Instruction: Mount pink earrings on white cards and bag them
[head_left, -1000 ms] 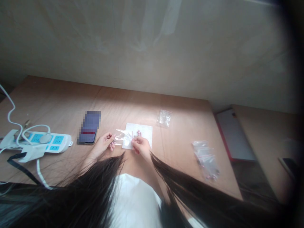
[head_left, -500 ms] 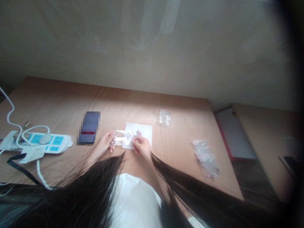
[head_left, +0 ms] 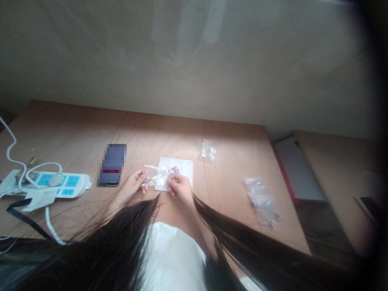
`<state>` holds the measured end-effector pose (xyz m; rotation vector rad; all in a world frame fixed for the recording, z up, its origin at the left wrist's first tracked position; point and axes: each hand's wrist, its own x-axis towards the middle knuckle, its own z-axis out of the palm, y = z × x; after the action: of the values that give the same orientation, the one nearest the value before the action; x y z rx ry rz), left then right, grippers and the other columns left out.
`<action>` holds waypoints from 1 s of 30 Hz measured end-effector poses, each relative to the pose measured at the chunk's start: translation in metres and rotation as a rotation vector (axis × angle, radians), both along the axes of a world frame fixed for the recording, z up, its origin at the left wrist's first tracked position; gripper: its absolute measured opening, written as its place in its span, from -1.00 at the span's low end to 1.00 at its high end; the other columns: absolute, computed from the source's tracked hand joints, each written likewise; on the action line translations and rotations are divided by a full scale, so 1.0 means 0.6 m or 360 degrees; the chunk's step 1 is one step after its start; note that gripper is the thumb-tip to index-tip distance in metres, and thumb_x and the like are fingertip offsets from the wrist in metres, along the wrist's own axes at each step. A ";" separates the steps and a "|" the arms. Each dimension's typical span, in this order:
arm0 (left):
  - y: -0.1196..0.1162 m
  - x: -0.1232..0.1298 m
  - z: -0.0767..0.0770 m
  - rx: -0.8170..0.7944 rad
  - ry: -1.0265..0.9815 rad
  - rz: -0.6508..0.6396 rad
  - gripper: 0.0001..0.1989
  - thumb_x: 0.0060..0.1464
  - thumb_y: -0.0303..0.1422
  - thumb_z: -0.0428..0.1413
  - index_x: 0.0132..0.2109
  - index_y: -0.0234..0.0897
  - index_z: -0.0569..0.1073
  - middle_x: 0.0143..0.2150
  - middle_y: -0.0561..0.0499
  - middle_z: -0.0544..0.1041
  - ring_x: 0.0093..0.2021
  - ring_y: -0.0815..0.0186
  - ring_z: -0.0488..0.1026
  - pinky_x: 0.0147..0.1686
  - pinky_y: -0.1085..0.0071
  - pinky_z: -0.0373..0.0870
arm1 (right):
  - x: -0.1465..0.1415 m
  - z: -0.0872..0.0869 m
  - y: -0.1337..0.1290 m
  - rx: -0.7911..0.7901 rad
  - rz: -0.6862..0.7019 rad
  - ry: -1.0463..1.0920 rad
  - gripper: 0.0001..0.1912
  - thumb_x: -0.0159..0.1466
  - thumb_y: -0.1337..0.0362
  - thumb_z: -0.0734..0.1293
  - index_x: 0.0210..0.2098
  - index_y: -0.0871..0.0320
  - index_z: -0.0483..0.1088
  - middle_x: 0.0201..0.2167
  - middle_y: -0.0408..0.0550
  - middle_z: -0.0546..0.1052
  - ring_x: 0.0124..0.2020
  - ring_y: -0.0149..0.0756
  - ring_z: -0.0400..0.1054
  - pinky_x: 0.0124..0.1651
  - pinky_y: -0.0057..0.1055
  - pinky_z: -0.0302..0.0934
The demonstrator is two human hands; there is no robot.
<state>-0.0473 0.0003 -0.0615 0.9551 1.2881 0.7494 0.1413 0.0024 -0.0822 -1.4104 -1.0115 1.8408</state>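
The left hand's (head_left: pixel 135 182) grip pinches one end of a clear bag (head_left: pixel 155 173), the right hand's (head_left: pixel 181 186) the other; its long axis runs sideways between both grips. Just beyond the right grip, pink beads (head_left: pixel 175 169) sit above a white sheet (head_left: pixel 188 174).

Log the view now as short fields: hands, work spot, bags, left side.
Left hand: holds one end of a clear bag
Right hand: pinches its other end
Work spot: white sheet partly behind the bag, small pink pieces on it
Other bags: clear packet beyond the sheet, rightward; bag pile farther right
Left side: phone, then power strip
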 end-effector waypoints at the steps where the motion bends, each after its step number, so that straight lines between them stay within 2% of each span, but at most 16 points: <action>1: 0.001 0.001 0.001 -0.0016 0.0008 -0.0014 -0.68 -0.04 -0.11 -0.03 -0.39 -0.33 0.26 -0.69 0.15 0.33 -0.72 0.51 0.24 -0.68 0.58 0.18 | 0.000 0.000 0.000 -0.0001 -0.0005 0.0012 -0.82 0.00 0.21 0.26 -0.51 0.20 0.21 -0.75 -0.27 0.30 -0.82 -0.53 0.12 -0.82 -0.61 -0.05; 8: 0.008 0.008 0.001 -0.0012 0.0132 0.0038 -0.67 -0.07 -0.09 -0.01 -0.44 -0.32 0.23 -0.74 0.20 0.25 -0.77 0.53 0.15 -0.74 0.60 0.09 | -0.003 0.002 -0.001 0.0006 -0.0057 0.0020 -0.82 0.00 0.22 0.26 -0.53 0.21 0.21 -0.76 -0.27 0.29 -0.83 -0.56 0.09 -0.82 -0.63 -0.06; 12: 0.005 0.003 -0.003 -0.0037 0.0136 -0.0121 -0.63 -0.02 -0.06 -0.09 -0.48 -0.31 0.21 -0.72 0.16 0.28 -0.75 0.51 0.19 -0.69 0.58 0.14 | -0.002 -0.001 -0.002 0.0006 -0.0064 0.0048 -0.83 0.00 0.22 0.27 -0.52 0.20 0.21 -0.75 -0.28 0.29 -0.83 -0.55 0.09 -0.83 -0.62 -0.06; 16: 0.002 0.000 -0.008 -0.0036 0.0259 -0.0253 -0.63 -0.04 -0.07 -0.06 -0.52 -0.31 0.20 -0.74 0.17 0.23 -0.76 0.53 0.14 -0.73 0.59 0.07 | -0.001 -0.004 -0.003 0.0016 -0.0063 0.0053 -0.84 0.01 0.23 0.26 -0.52 0.20 0.22 -0.74 -0.27 0.30 -0.82 -0.55 0.09 -0.83 -0.61 -0.05; 21: 0.005 0.004 -0.003 -0.0024 0.0306 -0.0216 -0.64 -0.02 -0.08 -0.08 -0.52 -0.30 0.18 -0.73 0.18 0.20 -0.76 0.53 0.11 -0.74 0.59 0.04 | -0.001 -0.004 -0.002 0.0018 -0.0067 0.0057 -0.84 0.01 0.23 0.26 -0.51 0.21 0.22 -0.74 -0.26 0.30 -0.82 -0.55 0.09 -0.83 -0.61 -0.04; 26: 0.009 0.007 0.000 -0.0026 0.0305 -0.0301 -0.67 -0.04 -0.09 -0.04 -0.47 -0.31 0.22 -0.70 0.17 0.23 -0.76 0.54 0.12 -0.73 0.58 0.05 | -0.001 -0.002 -0.001 0.0006 -0.0064 0.0071 -0.82 0.01 0.20 0.26 -0.51 0.21 0.22 -0.74 -0.27 0.30 -0.82 -0.55 0.09 -0.83 -0.61 -0.04; 30: 0.012 0.008 -0.002 -0.0004 0.0337 -0.0259 -0.67 -0.05 -0.10 -0.02 -0.47 -0.31 0.21 -0.69 0.18 0.22 -0.77 0.55 0.11 -0.74 0.59 0.03 | -0.001 0.000 -0.001 0.0011 -0.0070 0.0078 -0.81 0.02 0.21 0.26 -0.53 0.21 0.21 -0.74 -0.27 0.30 -0.82 -0.55 0.08 -0.83 -0.61 -0.06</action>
<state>-0.0424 0.0072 -0.0624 1.1456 1.3739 0.5311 0.1405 0.0016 -0.0820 -1.3658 -0.9544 1.8294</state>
